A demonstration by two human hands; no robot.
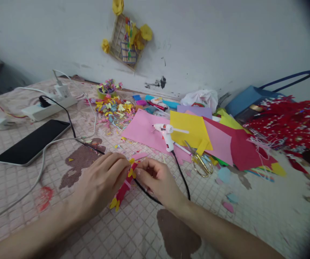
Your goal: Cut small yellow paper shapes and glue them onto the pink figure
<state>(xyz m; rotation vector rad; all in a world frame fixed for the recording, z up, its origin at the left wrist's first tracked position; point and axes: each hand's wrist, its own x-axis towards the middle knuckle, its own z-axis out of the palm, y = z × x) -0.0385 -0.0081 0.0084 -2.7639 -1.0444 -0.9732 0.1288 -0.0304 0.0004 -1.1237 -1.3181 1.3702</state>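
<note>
Low over the table, my left hand (pixel 104 180) is closed around a red paper strip (pixel 122 191) trimmed with small yellow paper flowers. Its fingers hide much of the strip's left side. My right hand (pixel 156 178) pinches at a yellow paper flower (pixel 131 171) near the strip's upper end. Another yellow flower (pixel 114 204) shows at the lower end. Beyond my hands a white hot glue gun (pixel 166 133) lies on pink and yellow paper, a glue stick poking from its back. Gold-handled scissors (pixel 202 162) rest just right of it.
A tablet (pixel 33 143) and a white power strip (pixel 52 108) sit at the left, with cables across the tabletop. Paper cut-outs (pixel 114 111) are heaped near a small pot (pixel 107 92). Coloured sheets (pixel 219 140) and red tinsel-like pieces (pixel 292 122) lie right.
</note>
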